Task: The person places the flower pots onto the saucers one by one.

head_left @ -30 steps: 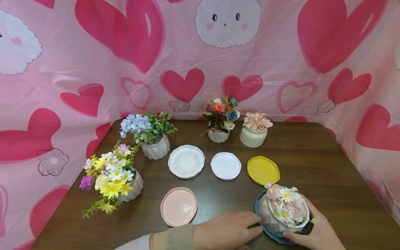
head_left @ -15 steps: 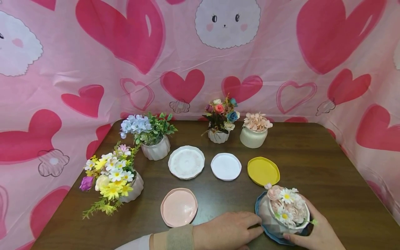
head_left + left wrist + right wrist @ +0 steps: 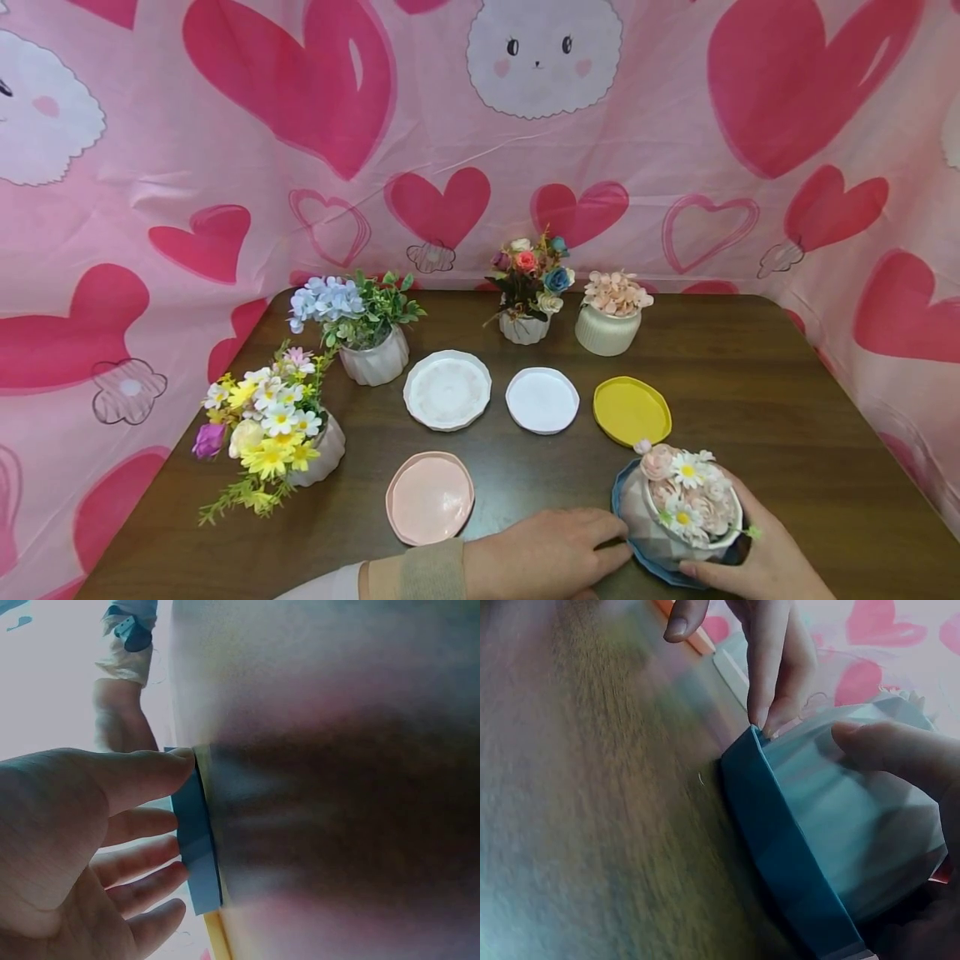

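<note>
A whitish flowerpot [image 3: 648, 521] with pale pink flowers and daisies [image 3: 690, 496] sits over a blue saucer [image 3: 663, 570] at the front right in the head view. My right hand [image 3: 776, 554] grips the pot from the right, thumb at the near side and fingers round the far side. My left hand [image 3: 551, 546] reaches in from the left, its fingertips at the saucer's rim. The left wrist view has the saucer [image 3: 196, 851] edge-on, with relaxed, spread fingers along it. In the right wrist view, the pot's faceted wall [image 3: 847, 802] rises inside the saucer's rim [image 3: 780, 840].
A pink saucer [image 3: 430, 498], two white saucers [image 3: 447, 389] and a yellow saucer [image 3: 632, 411] lie on the dark wooden table [image 3: 750, 375]. Potted flowers stand behind and left: yellow-white [image 3: 318, 450], blue [image 3: 373, 358], mixed [image 3: 524, 327] and peach [image 3: 609, 332].
</note>
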Demonstrator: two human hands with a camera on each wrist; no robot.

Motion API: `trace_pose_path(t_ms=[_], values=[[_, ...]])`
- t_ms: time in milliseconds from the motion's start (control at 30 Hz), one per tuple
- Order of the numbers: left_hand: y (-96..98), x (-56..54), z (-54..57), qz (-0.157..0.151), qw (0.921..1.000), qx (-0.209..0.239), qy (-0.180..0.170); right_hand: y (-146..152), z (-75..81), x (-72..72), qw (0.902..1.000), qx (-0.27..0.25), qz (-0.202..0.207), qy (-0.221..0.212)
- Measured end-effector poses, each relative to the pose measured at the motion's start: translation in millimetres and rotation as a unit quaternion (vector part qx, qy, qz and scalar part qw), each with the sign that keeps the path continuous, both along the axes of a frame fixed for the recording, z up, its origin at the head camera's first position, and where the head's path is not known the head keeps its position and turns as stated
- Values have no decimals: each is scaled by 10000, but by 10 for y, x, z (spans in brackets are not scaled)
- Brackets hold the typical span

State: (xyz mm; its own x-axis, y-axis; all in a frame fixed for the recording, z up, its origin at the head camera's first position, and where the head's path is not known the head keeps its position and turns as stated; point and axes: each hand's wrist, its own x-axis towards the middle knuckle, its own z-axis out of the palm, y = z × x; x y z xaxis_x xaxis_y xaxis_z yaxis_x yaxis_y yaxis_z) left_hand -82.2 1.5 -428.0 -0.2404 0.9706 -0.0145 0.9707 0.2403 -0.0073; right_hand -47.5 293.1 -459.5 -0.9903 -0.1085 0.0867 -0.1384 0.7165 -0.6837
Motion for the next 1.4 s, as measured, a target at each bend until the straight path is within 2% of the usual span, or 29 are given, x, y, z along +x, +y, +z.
trace_pose_path(t_ms=[67, 167, 367, 533, 700, 800, 967, 1067, 1200, 1400], values=[[-1, 0, 1, -1, 10000, 25, 8, 9, -11, 2, 9997, -118, 108, 174], [-5, 3, 4, 1, 10000, 45, 38, 42, -19, -5, 9996, -104, 230, 120], [-7, 1, -2, 5, 10000, -9, -23, 151, -18, -26, 9970, -170, 732, 200], [-6, -1, -4, 10, 10000, -6, -18, 245, 46, -52, 9959, -113, 895, -8], [-6, 14, 2, 46, 9997, 101, 234, 376, 77, -82, 9887, -508, 1396, -204], [-9, 14, 2, 42, 9997, 94, 230, 430, 94, -85, 9843, -677, 1600, -325], [-14, 3, 0, 32, 10000, 60, 65, 480, 133, -79, 9835, -845, 1571, -308], [-11, 6, 3, 45, 9999, 106, 84, 524, 143, -83, 9864, -854, 1365, -329], [-12, 10, -1, 41, 9998, 181, 123, 587, 127, -98, 9902, -763, 1049, -514], [-17, 14, -5, -8, 9998, 182, 123, 610, 92, -97, 9961, -361, 697, -402]])
